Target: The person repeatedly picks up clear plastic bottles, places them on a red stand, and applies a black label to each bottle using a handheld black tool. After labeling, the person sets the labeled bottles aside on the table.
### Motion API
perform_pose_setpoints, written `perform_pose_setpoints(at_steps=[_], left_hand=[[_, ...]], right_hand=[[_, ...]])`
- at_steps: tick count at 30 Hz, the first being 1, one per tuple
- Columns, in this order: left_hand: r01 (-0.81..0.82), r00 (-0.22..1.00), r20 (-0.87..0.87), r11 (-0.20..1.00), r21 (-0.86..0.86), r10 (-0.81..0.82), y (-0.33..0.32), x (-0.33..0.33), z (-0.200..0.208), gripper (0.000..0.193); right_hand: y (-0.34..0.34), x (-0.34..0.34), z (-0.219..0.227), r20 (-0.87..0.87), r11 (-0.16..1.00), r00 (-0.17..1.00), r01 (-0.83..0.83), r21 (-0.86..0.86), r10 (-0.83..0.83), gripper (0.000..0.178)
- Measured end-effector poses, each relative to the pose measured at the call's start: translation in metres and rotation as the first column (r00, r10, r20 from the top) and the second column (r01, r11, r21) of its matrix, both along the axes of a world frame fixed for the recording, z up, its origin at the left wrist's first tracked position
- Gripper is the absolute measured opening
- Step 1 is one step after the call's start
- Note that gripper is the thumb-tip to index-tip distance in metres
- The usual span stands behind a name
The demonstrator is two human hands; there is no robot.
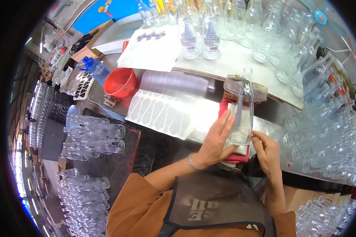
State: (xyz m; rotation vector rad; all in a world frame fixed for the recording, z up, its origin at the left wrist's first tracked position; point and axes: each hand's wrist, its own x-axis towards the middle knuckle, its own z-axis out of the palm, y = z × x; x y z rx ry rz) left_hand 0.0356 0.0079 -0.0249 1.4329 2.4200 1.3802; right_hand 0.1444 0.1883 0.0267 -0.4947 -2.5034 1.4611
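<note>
A clear glass bottle (242, 118) lies in front of me, its neck pointing away and resting over a padded block (257, 91). Under its body is a red pad (238, 157). My left hand (216, 139) grips the bottle's left side, fingers straight along the glass and thumb by the base. At the base's right edge, my right hand (267, 152) has its thumb and bent fingers closed on the glass. Just left of the bottle lies a sheet of pale bottle-shaped transfers (162, 112). Whether a transfer is on the bottle is hard to tell.
Bottles with dark patterns (189, 41) stand on the raised shelf beside a white sheet (146, 55). More clear bottles (324, 130) crowd the right, and others (95, 136) lie stacked at left. A red bowl (120, 83) and a blue-capped jug (94, 69) stand at the far left.
</note>
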Motion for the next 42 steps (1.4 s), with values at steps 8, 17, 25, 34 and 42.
perform_pose_setpoints(at_steps=[8,17,25,34,42], left_hand=[[-0.311,0.894,-0.316,0.947,0.078,0.319,-0.044,-0.178,0.037,0.076],[-0.700,0.706,-0.475,0.619,-0.356,0.525,-0.066,-0.407,0.025,0.069],[-0.629,0.749,-0.553,0.656,-0.418,0.366,-0.089,-0.263,0.047,0.059],[-0.457,0.800,-0.458,0.888,-0.047,0.387,-0.119,-0.250,0.026,0.025],[-0.145,0.982,0.136,0.985,0.092,0.132,-0.012,-0.104,0.074,0.045]], right_hand=[[0.023,0.007,-0.016,0.090,0.984,0.986,0.125,0.128,-0.137,0.024],[0.027,-0.010,-0.013,0.084,0.979,0.977,0.191,0.073,-0.197,0.025],[0.023,-0.002,-0.023,-0.015,0.971,0.981,0.191,0.142,-0.191,0.023],[0.007,0.005,0.001,0.157,0.985,0.981,-0.133,0.105,0.116,0.082],[-0.016,0.003,-0.024,-0.099,0.925,0.994,-0.008,0.379,0.049,0.074]])
